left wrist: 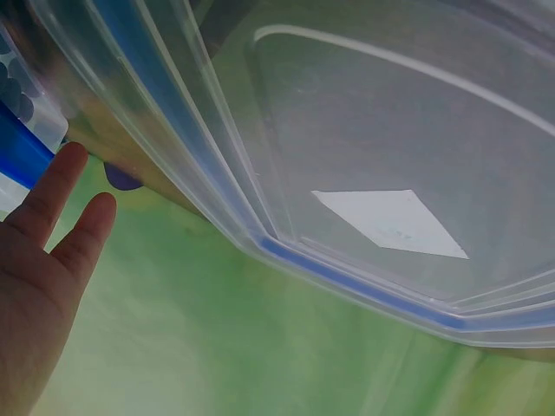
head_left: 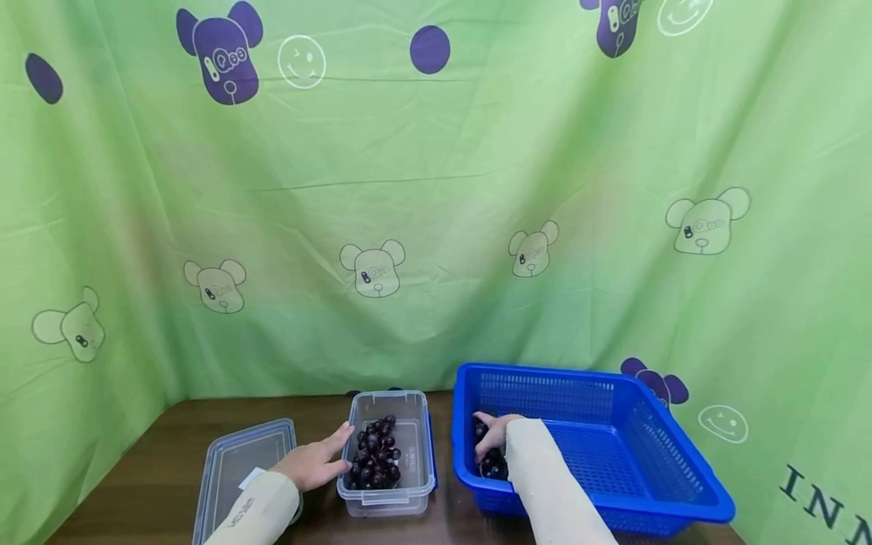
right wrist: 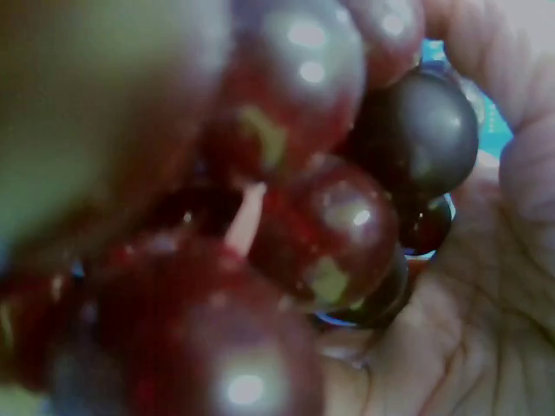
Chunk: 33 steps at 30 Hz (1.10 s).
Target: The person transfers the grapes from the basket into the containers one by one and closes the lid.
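1. Hanging behind everything: a green cloth backdrop (head_left: 436, 189), printed with bear heads, smiley faces and purple dots, draped down to the far edge of the desk.
2. Carrying all the things: a dark brown wooden desk (head_left: 163, 446), seen from above through the head camera.
3. Sitting at the right end of the desk: a blue plastic basket (head_left: 613, 446) with slotted walls, its left wall just beside the clear box.
4. Lying flat near the left end of the desk: a clear lid (head_left: 235, 465) with a blue seal and a white label; in the left wrist view the same lid (left wrist: 381, 173) fills most of the picture.
5. Standing open near the middle of the desk, between lid and basket: a clear plastic box (head_left: 391, 496) holding a heap of dark grapes (head_left: 375, 458).
6. Reaching into the near left corner of the basket: the right hand (head_left: 492, 439), sleeve in cream cloth, fingers curled round a bunch of dark red grapes (right wrist: 329, 217); in the right wrist view, grapes pressed close against the palm, partly blurred.
7. Resting against the left wall of the clear box: the left hand (head_left: 315, 462), fingers straight and relaxed, touching the box, gripping nothing.
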Each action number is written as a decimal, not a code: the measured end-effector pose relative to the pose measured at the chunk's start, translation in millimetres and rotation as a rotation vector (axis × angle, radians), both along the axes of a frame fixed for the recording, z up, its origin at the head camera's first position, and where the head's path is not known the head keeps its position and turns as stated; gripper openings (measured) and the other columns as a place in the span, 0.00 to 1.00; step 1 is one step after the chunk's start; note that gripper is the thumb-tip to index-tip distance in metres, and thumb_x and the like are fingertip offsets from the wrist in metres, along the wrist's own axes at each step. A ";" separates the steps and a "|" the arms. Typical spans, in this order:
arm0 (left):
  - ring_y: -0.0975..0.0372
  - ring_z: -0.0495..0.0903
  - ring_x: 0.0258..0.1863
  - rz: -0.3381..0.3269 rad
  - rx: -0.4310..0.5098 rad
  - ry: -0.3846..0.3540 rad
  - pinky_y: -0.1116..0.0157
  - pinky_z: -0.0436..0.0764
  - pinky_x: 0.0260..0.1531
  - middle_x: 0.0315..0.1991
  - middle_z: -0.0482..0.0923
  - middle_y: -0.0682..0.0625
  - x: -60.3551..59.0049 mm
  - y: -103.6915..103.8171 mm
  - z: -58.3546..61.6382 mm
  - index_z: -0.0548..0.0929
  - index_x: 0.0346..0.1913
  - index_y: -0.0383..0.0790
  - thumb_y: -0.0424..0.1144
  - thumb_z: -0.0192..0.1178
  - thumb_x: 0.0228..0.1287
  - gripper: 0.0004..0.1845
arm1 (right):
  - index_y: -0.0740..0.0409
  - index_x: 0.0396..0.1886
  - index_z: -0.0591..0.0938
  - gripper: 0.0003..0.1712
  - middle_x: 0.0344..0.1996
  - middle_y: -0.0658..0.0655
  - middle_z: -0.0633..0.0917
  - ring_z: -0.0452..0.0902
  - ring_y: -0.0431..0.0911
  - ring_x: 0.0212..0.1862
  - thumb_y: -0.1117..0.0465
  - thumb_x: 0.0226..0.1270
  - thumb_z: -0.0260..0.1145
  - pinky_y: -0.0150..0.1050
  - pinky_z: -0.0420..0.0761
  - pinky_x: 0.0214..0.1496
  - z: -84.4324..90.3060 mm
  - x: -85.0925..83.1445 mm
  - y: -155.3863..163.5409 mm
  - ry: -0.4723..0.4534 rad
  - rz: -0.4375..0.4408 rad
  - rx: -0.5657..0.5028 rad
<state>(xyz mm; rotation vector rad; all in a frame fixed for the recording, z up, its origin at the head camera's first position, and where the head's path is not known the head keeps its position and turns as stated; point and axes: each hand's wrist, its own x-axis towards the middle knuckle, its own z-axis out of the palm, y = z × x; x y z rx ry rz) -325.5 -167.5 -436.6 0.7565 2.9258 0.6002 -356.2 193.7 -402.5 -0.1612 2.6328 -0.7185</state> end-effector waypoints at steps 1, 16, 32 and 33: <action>0.41 0.72 0.59 0.002 -0.001 -0.003 0.44 0.71 0.55 0.72 0.57 0.41 0.1 0.7 -0.7 0.61 0.72 0.35 0.49 0.52 0.67 0.34 | 0.59 0.71 0.61 0.50 0.67 0.69 0.64 0.61 0.62 0.66 0.61 0.46 0.73 0.52 0.70 0.61 -3.8 -2.5 1.5 0.007 0.009 0.000; 0.40 0.72 0.58 -0.015 0.039 -0.002 0.42 0.70 0.55 0.72 0.57 0.41 -0.2 9.2 3.1 0.61 0.72 0.36 0.50 0.52 0.67 0.35 | 0.57 0.65 0.68 0.42 0.58 0.66 0.70 0.69 0.57 0.54 0.66 0.45 0.69 0.51 0.74 0.55 7.7 12.1 6.1 -0.005 -0.033 -0.059; 0.40 0.74 0.57 -0.034 -0.009 0.030 0.44 0.73 0.52 0.70 0.59 0.37 -0.7 -1.4 2.8 0.63 0.70 0.32 0.49 0.52 0.66 0.35 | 0.55 0.59 0.74 0.37 0.50 0.62 0.77 0.73 0.54 0.50 0.68 0.45 0.73 0.46 0.77 0.49 0.7 -4.6 -4.0 0.036 -0.055 -0.034; 0.40 0.74 0.56 -0.040 -0.008 0.036 0.44 0.73 0.52 0.70 0.59 0.37 -0.7 -1.4 3.3 0.63 0.70 0.32 0.49 0.52 0.66 0.35 | 0.55 0.59 0.74 0.36 0.51 0.62 0.76 0.73 0.55 0.51 0.68 0.45 0.73 0.47 0.77 0.49 2.3 -5.6 -4.1 0.041 -0.055 -0.031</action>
